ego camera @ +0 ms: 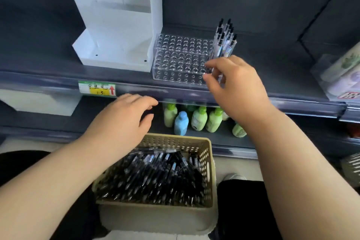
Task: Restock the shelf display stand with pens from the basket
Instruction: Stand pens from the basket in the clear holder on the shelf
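Shelf [58, 78] | right hand [237, 82] fingers [213, 63] pinch pen [219, 80] | left hand [124, 119] fingers [144, 101] loose over basket [211, 171]

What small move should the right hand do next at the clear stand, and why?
Probably lower the pen that the right hand pinches into a free hole near the standing pens. The clear acrylic stand with holes is filled only at its right back corner, and the beige perforated basket holds many black pens.
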The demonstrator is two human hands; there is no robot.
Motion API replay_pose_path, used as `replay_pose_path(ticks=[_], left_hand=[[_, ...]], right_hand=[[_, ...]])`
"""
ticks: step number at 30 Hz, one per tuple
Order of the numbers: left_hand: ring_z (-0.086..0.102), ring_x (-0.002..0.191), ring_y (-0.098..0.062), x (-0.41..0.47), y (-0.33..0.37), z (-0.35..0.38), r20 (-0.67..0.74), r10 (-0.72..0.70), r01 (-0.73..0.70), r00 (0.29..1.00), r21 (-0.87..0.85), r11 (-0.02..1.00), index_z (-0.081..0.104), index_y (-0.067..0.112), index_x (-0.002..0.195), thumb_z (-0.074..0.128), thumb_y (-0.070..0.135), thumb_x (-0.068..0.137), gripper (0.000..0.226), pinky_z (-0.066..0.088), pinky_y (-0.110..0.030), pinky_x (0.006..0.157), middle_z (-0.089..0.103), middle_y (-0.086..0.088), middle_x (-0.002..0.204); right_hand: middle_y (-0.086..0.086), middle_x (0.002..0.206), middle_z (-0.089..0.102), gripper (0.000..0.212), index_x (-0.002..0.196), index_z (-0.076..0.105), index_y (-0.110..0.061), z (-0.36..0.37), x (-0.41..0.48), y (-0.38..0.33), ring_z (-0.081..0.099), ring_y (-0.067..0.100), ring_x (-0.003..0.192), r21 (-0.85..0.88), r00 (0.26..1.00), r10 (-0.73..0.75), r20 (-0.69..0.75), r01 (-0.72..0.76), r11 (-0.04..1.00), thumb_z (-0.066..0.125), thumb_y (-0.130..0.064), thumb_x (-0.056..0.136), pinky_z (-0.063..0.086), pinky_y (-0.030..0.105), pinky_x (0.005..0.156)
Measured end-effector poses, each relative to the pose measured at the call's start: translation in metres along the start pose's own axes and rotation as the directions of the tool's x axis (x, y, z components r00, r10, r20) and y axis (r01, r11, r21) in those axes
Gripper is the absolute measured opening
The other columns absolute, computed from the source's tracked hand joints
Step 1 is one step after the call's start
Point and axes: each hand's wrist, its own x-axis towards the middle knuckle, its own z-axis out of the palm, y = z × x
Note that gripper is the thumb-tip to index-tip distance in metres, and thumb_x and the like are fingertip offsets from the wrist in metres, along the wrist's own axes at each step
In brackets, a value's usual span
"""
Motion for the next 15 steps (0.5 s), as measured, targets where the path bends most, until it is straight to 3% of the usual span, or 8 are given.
replay_pose_path(ticks=[3, 7, 11, 15], left_hand=[[0.045, 0.117, -0.01, -0.038, -0.019, 0.012, 0.108, -0.083, 0.081, 0.991, 0.026, 0.996, 0.051, 0.026, 0.129, 0.049, 0.025, 0.093, 0.036, 0.044, -0.031, 0.094, 0.057, 0.01, 0.119], [0.05, 0.111, -0.015, -0.064, -0.041, 0.031, 0.216, -0.163, 0.148, 0.963, 0.084, 0.985, 0.056, 0.025, 0.122, 0.048, 0.025, 0.093, 0.029, 0.046, -0.034, 0.09, 0.057, 0.007, 0.117], [0.055, 0.106, -0.02, -0.072, -0.045, 0.056, 0.365, -0.199, 0.153, 0.91, 0.151, 0.977, 0.059, 0.025, 0.117, 0.046, 0.018, 0.093, 0.028, 0.048, -0.036, 0.089, 0.057, 0.003, 0.117], [0.058, 0.102, -0.024, -0.068, -0.046, 0.082, 0.448, -0.256, 0.147, 0.857, 0.264, 0.953, 0.062, 0.023, 0.109, 0.044, 0.007, 0.091, 0.03, 0.049, -0.034, 0.081, 0.059, -0.001, 0.113]], right_hand=[[0.001, 0.104, 0.059, 0.03, 0.119, 0.059, -0.021, 0.021, -0.025, -0.014, 0.056, 0.021, 0.095, -0.061, 0.967, 0.002, 0.255, 0.014, 0.998, 0.055, -0.031, 0.091, 0.049, 0.037, 0.082], [0.003, 0.113, 0.059, 0.028, 0.116, 0.059, -0.023, 0.056, -0.058, -0.027, 0.056, 0.025, 0.105, -0.225, 0.819, 0.162, 0.55, -0.041, 0.973, 0.05, -0.032, 0.092, 0.049, 0.036, 0.086], [0.013, 0.109, 0.063, 0.023, 0.107, 0.06, -0.009, 0.098, -0.094, -0.032, 0.06, 0.032, 0.099, -0.361, 0.638, 0.364, 0.679, -0.142, 0.922, 0.048, -0.018, 0.09, 0.051, 0.034, 0.081], [0.017, 0.122, 0.057, 0.029, 0.118, 0.057, -0.001, 0.125, -0.13, -0.037, 0.054, 0.033, 0.114, -0.346, 0.512, 0.501, 0.698, -0.372, 0.861, 0.044, -0.008, 0.093, 0.044, 0.033, 0.089]])
